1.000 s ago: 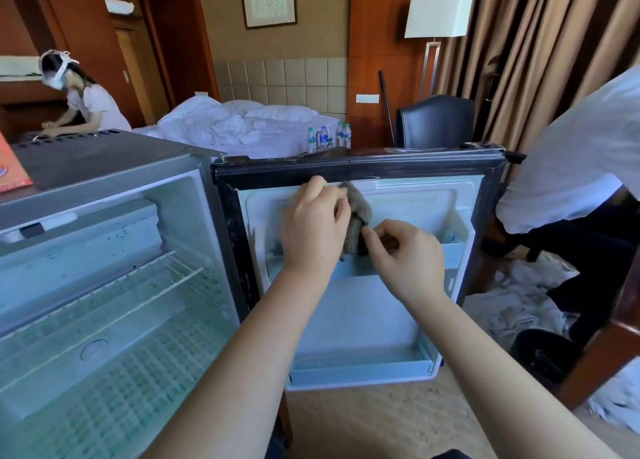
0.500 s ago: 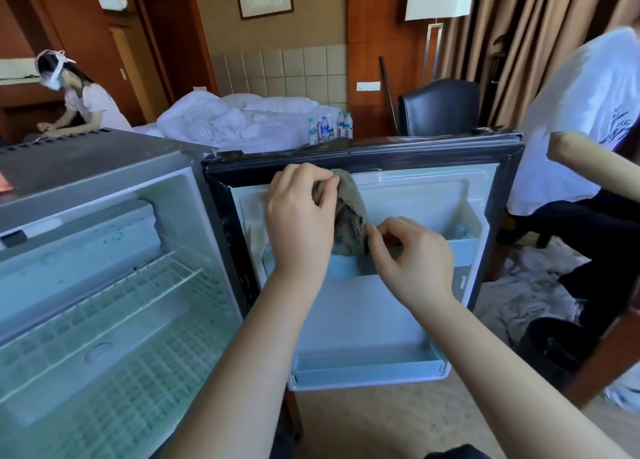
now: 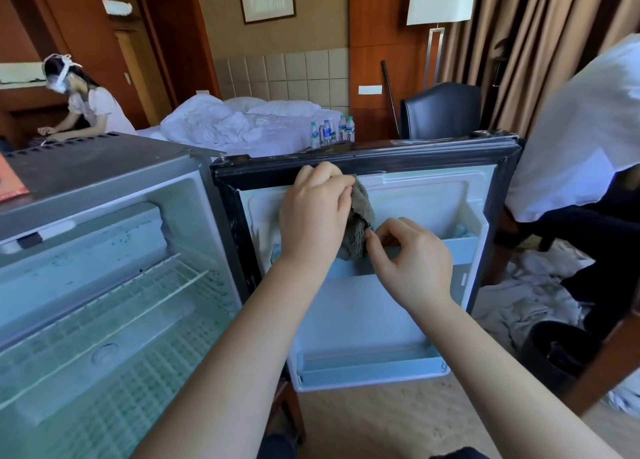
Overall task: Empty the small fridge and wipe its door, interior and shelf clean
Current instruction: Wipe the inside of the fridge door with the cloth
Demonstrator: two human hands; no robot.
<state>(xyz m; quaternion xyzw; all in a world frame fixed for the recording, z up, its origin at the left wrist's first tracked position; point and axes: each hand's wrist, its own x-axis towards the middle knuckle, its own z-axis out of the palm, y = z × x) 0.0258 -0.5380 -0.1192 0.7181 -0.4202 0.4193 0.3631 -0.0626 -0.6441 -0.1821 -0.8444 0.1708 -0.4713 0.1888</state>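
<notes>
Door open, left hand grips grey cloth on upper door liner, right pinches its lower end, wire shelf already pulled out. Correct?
No. The head view shows the wire shelf still inside the fridge, not pulled out. Otherwise right: left hand grips the grey cloth, right hand pinches its lower end.

Cloth (image 3: 360, 216): mottled grey-brown.
Door liner (image 3: 363, 316): plain pale blue-white.
Door gasket (image 3: 398, 155): black.
Fridge top (image 3: 104, 162), 9 o'clock: matte grey.
Wire shelf (image 3: 131, 296), 8 o'clock: white grid.
Headboard (image 3: 287, 74), 12 o'clock: beige square tiles.
Bedding (image 3: 221, 126): white.
Chair (image 3: 440, 112), 1 o'clock: black.
Curtains (image 3: 540, 43), 2 o'clock: tan-brown.
Bin (image 3: 550, 351), 4 o'clock: black.
</notes>
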